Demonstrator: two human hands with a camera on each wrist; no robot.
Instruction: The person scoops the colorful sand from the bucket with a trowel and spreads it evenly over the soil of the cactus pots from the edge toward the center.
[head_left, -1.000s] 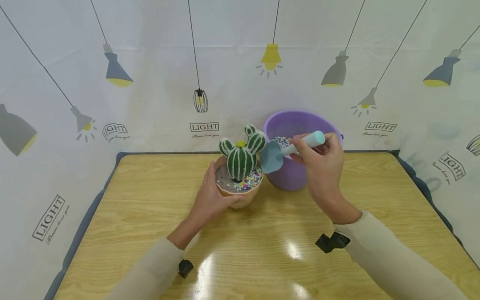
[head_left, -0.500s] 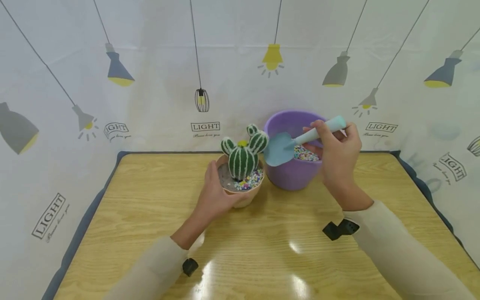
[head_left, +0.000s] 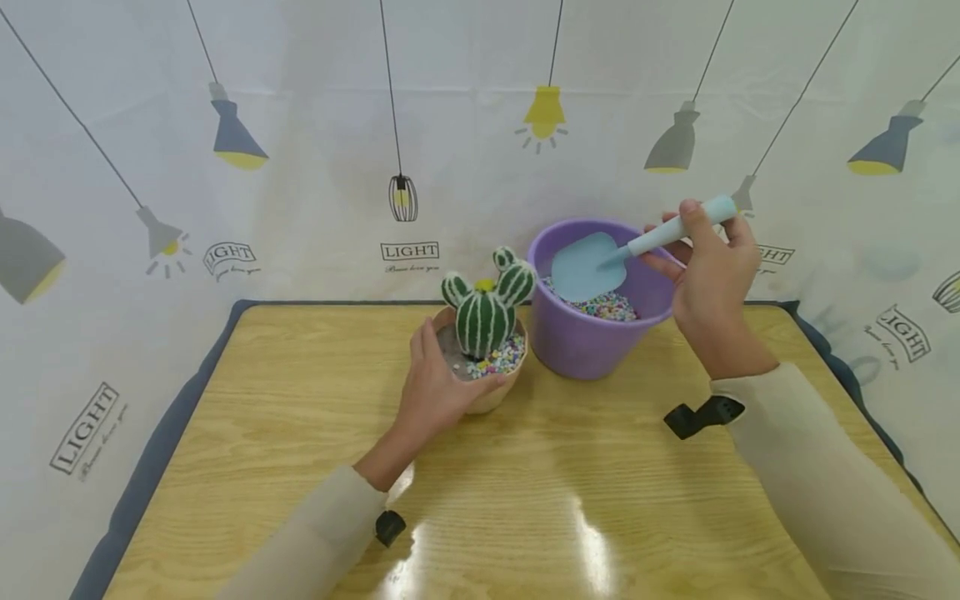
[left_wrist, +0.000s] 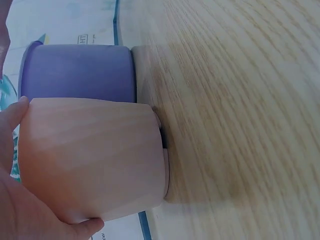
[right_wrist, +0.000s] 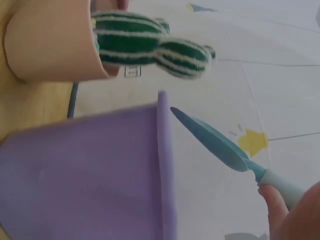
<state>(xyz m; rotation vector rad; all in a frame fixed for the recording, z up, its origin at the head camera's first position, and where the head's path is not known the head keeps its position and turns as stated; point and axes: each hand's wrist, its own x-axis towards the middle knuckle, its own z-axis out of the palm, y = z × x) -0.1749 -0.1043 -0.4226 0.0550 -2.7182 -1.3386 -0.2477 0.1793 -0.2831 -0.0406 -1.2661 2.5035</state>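
Observation:
My left hand [head_left: 435, 387] grips the side of a peach-coloured flower pot [left_wrist: 95, 160], which stands on the table. In the pot sits a knitted green cactus [head_left: 483, 323] with white stripes and a yellow top. Colourful pebbles [head_left: 501, 358] cover the right part of the grey surface around it. My right hand [head_left: 716, 275] holds a light blue trowel [head_left: 588, 265] by its pale handle, blade pointing left. In the head view the blade overlaps the mouth of a purple bucket [head_left: 592, 346]; the right wrist view shows it just above the rim. More pebbles [head_left: 615, 308] lie inside the bucket.
The wooden table [head_left: 300, 467] ends at a dark blue edge near a white backdrop cloth [head_left: 315, 150] printed with lamps. Pot and bucket stand close together near the back of the table.
My right hand has carried the trowel right and up, from beside the pot to above the bucket. My left hand still holds the pot in nearly the same place.

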